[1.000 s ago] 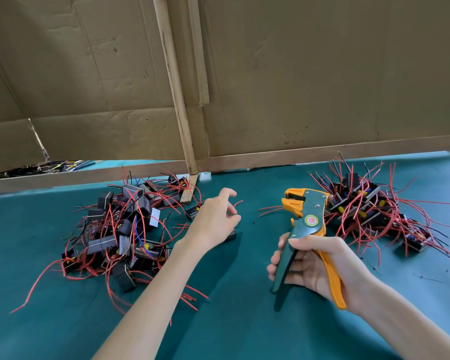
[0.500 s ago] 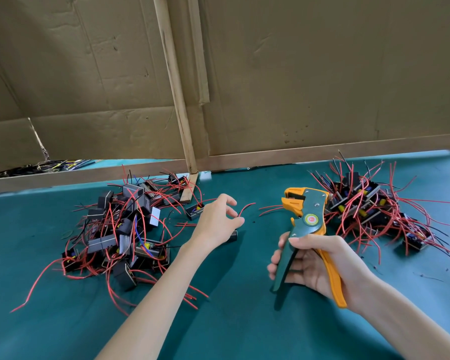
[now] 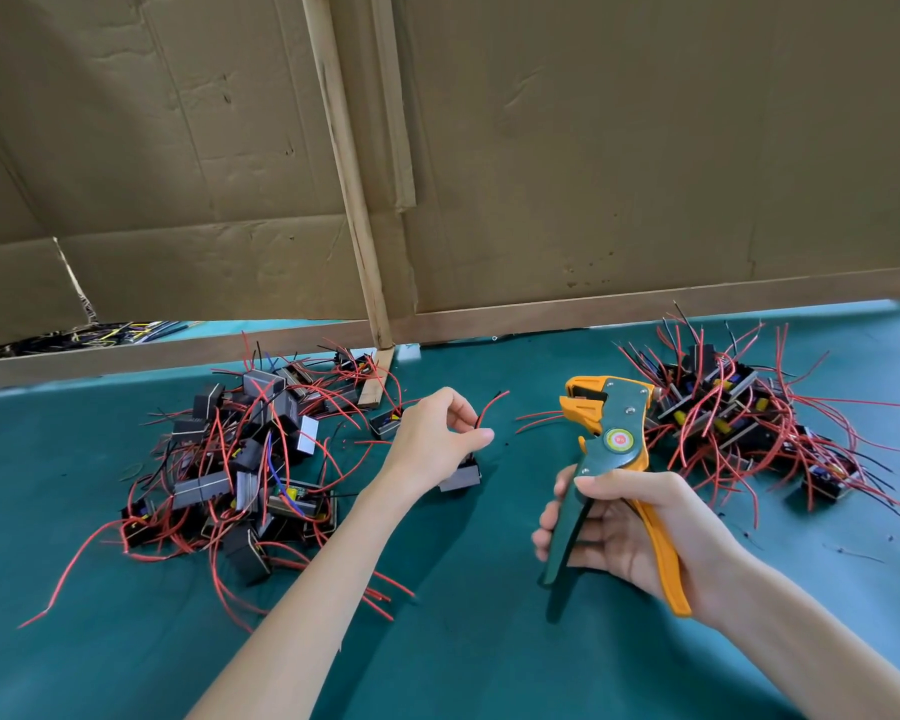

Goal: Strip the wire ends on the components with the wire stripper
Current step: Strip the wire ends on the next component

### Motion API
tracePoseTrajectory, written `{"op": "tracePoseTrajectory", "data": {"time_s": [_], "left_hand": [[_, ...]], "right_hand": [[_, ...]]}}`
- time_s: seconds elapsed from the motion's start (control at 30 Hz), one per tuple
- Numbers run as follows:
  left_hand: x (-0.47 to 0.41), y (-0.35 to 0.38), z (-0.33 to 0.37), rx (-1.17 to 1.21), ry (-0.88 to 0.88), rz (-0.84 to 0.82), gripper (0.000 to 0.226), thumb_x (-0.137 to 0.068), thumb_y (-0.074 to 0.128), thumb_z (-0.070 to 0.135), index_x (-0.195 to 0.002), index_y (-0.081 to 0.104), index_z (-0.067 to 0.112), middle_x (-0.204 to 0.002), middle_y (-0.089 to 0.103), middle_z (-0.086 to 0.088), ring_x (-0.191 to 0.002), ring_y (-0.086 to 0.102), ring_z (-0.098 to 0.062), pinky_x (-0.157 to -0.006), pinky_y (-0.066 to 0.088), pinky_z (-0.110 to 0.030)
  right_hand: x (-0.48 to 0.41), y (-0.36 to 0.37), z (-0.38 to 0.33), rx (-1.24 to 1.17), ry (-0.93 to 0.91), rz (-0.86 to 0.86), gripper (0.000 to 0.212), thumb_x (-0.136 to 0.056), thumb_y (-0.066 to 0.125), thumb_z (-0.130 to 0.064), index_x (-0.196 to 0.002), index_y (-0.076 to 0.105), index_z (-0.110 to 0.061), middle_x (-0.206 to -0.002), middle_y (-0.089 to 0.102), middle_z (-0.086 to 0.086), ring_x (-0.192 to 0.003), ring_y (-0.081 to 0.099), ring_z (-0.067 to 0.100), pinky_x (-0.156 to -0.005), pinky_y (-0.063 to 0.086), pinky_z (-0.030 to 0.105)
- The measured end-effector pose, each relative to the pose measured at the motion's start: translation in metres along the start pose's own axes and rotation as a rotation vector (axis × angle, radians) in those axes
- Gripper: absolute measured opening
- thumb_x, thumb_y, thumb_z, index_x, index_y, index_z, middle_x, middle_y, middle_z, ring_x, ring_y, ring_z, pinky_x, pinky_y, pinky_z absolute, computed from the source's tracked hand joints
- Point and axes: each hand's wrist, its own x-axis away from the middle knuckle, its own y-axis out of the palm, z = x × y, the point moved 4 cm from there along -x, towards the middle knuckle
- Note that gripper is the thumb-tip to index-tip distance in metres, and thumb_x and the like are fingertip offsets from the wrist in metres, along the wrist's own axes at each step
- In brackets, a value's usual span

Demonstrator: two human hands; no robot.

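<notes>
The left hand pinches a red wire, the right hand grips the wire stripper; the springy wire could slip past its jaws.

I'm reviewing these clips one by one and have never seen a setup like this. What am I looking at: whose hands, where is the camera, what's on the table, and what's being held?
There is no machine here. A person works with bare hands, and one wide-angle camera worn on the head looks forward and down at them. Every picture comes from that one view.

The left hand pinches a red wire that belongs to a small dark component just beneath it. The right hand grips the handles of a green and orange wire stripper, head pointing up.

On the green table lie two piles of wired components: a left pile and a right pile. A cardboard wall stands behind.
</notes>
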Motion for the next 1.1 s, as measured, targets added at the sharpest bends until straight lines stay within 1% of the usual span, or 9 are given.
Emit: {"op": "tracePoseTrajectory", "data": {"time_s": [0.07,0.13,0.17,0.4,0.47,0.6,0.77,0.93,1.1], "left_hand": [[0.0,0.0,0.0,0.001,0.004,-0.013,0.019,-0.081,0.075,0.018,-0.081,0.056,0.015,-0.077,0.06,0.004,-0.067,0.056,-0.015,-0.071,0.051,-0.031],[-0.001,0.001,-0.001,0.001,0.01,-0.034,0.02,-0.08,0.076,0.019,-0.079,0.057,0.016,-0.072,0.06,0.005,-0.064,0.054,-0.01,-0.062,0.045,-0.017],[-0.001,0.002,0.0,0.006,0.011,-0.045,0.02,-0.079,0.076,0.018,-0.077,0.057,0.016,-0.071,0.059,0.005,-0.063,0.053,-0.008,-0.06,0.043,-0.015],[-0.001,0.006,-0.003,0.117,-0.012,-0.079,0.016,-0.081,0.073,0.011,-0.075,0.061,0.018,-0.087,0.071,-0.004,-0.075,0.061,-0.012,-0.076,0.052,-0.031],[-0.001,0.006,-0.004,0.158,-0.002,-0.083,0.016,-0.081,0.073,0.008,-0.075,0.062,0.018,-0.084,0.07,-0.002,-0.074,0.061,-0.011,-0.075,0.052,-0.028],[-0.002,0.006,-0.005,0.222,0.034,-0.11,0.016,-0.084,0.067,0.0,-0.079,0.066,0.015,-0.08,0.069,0.003,-0.072,0.061,-0.01,-0.068,0.049,-0.016],[0.001,0.006,0.0,0.338,0.099,-0.061,0.022,-0.09,0.056,-0.005,-0.084,0.064,0.014,-0.084,0.07,-0.002,-0.081,0.07,-0.015,-0.085,0.055,-0.028],[0.002,-0.001,0.012,0.482,0.168,-0.022,0.022,-0.092,0.055,-0.002,-0.084,0.065,0.015,-0.075,0.067,0.0,-0.072,0.069,-0.016,-0.08,0.056,-0.027],[0.008,-0.003,0.026,0.502,0.201,-0.162,0.028,-0.095,0.054,0.003,-0.093,0.072,0.024,-0.075,0.066,0.001,-0.069,0.066,-0.015,-0.075,0.056,-0.027]], "right_hand": [[0.0,0.0,0.0,0.004,0.002,0.002,0.016,-0.068,0.066,-0.012,-0.079,0.071,-0.003,-0.083,0.065,0.028,-0.082,0.068,0.045,-0.076,0.057,0.05],[0.0,-0.001,0.001,0.006,0.004,0.003,0.016,-0.067,0.067,-0.012,-0.079,0.072,-0.003,-0.083,0.065,0.028,-0.082,0.068,0.045,-0.076,0.057,0.05],[0.0,-0.001,0.001,0.007,0.005,0.003,0.016,-0.067,0.067,-0.013,-0.079,0.072,-0.003,-0.083,0.066,0.028,-0.082,0.068,0.045,-0.076,0.056,0.05],[0.001,0.0,0.0,0.005,0.007,0.008,0.017,-0.066,0.068,-0.013,-0.079,0.072,-0.003,-0.084,0.066,0.028,-0.082,0.068,0.045,-0.076,0.057,0.05],[0.001,0.0,0.0,0.001,0.007,0.008,0.016,-0.067,0.067,-0.012,-0.079,0.071,-0.003,-0.083,0.065,0.028,-0.081,0.068,0.045,-0.076,0.057,0.05],[0.002,0.001,-0.001,-0.006,0.01,0.005,0.015,-0.068,0.066,-0.012,-0.079,0.071,-0.002,-0.084,0.065,0.028,-0.081,0.067,0.045,-0.076,0.056,0.05],[0.003,0.003,-0.001,-0.006,0.013,0.012,0.016,-0.066,0.066,-0.011,-0.078,0.071,-0.002,-0.083,0.065,0.028,-0.08,0.068,0.045,-0.074,0.057,0.05],[0.004,0.004,-0.002,-0.007,0.01,0.005,0.016,-0.068,0.066,-0.011,-0.079,0.07,-0.001,-0.084,0.065,0.029,-0.081,0.067,0.046,-0.075,0.057,0.05],[0.008,0.007,-0.003,0.016,0.004,-0.023,0.017,-0.07,0.066,-0.012,-0.083,0.069,0.0,-0.084,0.062,0.029,-0.08,0.065,0.046,-0.075,0.056,0.051]]}}
